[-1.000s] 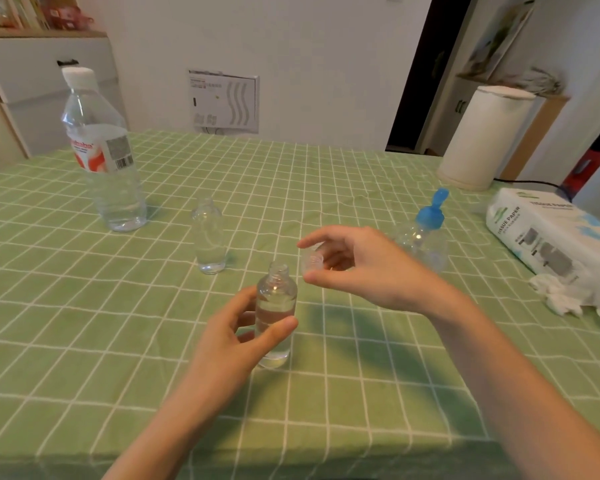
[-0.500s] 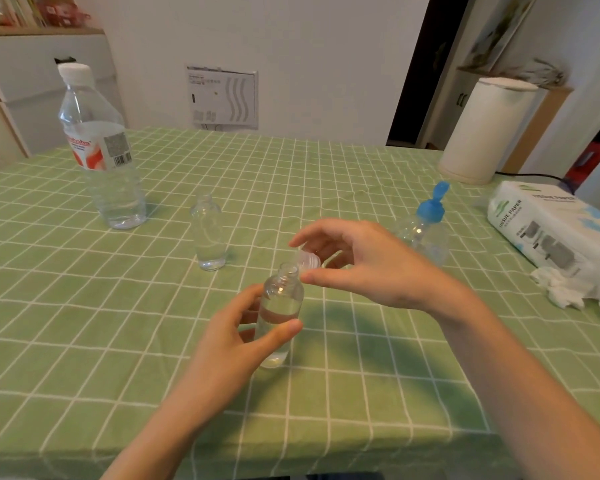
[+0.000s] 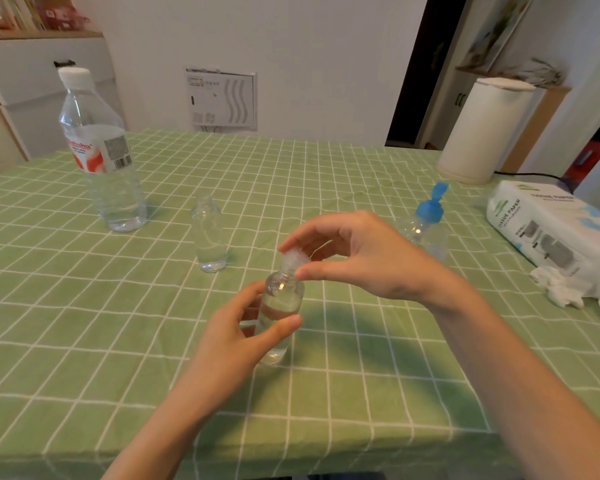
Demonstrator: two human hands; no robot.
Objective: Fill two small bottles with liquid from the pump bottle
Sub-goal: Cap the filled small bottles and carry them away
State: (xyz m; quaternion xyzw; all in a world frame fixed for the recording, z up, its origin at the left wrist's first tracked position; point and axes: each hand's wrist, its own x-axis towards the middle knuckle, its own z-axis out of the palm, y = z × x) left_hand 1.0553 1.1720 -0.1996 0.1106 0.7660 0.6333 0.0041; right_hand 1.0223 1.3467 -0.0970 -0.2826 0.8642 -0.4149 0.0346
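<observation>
A small clear bottle (image 3: pixel 280 306) holding some liquid stands upright on the green checked tablecloth (image 3: pixel 84 323), and my left hand (image 3: pixel 236 336) grips its body. My right hand (image 3: pixel 357 258) pinches a small clear cap (image 3: pixel 293 258) sitting right on top of that bottle's neck. A second small clear bottle (image 3: pixel 210 233) stands uncapped further back to the left, with a little liquid at its bottom. The pump bottle (image 3: pixel 426 226) with its blue top stands behind my right hand, partly hidden by it.
A large water bottle (image 3: pixel 99 157) with a white cap stands at the back left. At the right lie a pack of tissue paper (image 3: pixel 548 230) and crumpled tissue (image 3: pixel 558 289). A white cylinder (image 3: pixel 478 133) stands at the back right.
My right hand has brought the cap from beside the bottle onto its neck. My left hand has kept its grip on the bottle.
</observation>
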